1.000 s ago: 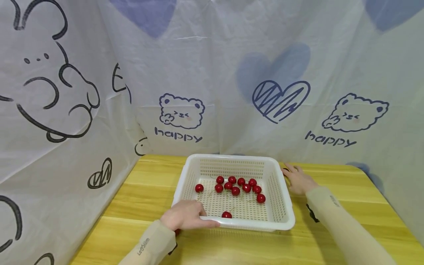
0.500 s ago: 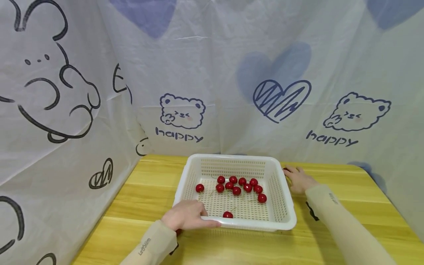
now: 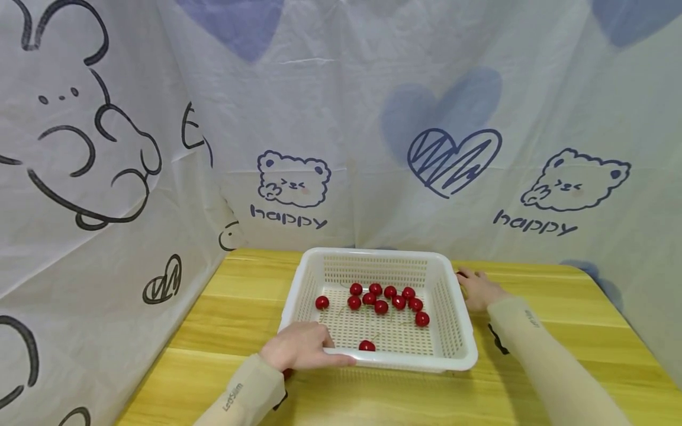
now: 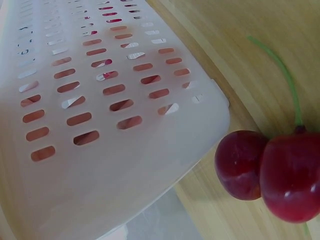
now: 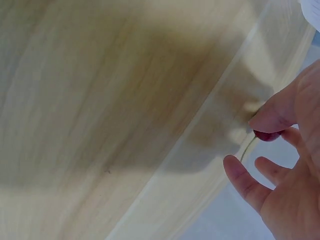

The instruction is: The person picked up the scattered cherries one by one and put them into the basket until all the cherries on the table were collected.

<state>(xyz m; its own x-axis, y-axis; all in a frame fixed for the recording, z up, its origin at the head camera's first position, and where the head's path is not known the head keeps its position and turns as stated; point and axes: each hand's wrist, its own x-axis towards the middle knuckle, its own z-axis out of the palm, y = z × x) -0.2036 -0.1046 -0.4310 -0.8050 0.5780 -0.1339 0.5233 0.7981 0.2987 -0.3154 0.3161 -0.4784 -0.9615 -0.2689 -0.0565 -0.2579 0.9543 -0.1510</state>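
Observation:
A white slotted plastic basket (image 3: 410, 360) stands on the wooden table with several red stemmed cherries (image 3: 380, 307) on its floor. My left hand (image 3: 298, 348) grips its near left rim, fingers over the inside and thumb along the front edge. Beside the basket wall (image 4: 125, 170), the left wrist view shows two cherries (image 4: 295, 177) touching each other, one with a green stem. Just outside the right wall is my right hand (image 3: 478, 291). In the right wrist view it pinches a cherry (image 5: 267, 136) between thumb and index finger, the other fingers spread.
The yellow wood-grain table (image 3: 565, 319) runs back to a white printed curtain (image 3: 373, 207), close behind the basket. Another printed curtain (image 3: 122, 284) borders the table on the left. The table's far edge lies near my right hand.
My right forearm has shifted slightly left, and its hand stays by the basket's right wall. The left hand, the basket and the cherries in it look unmoved.

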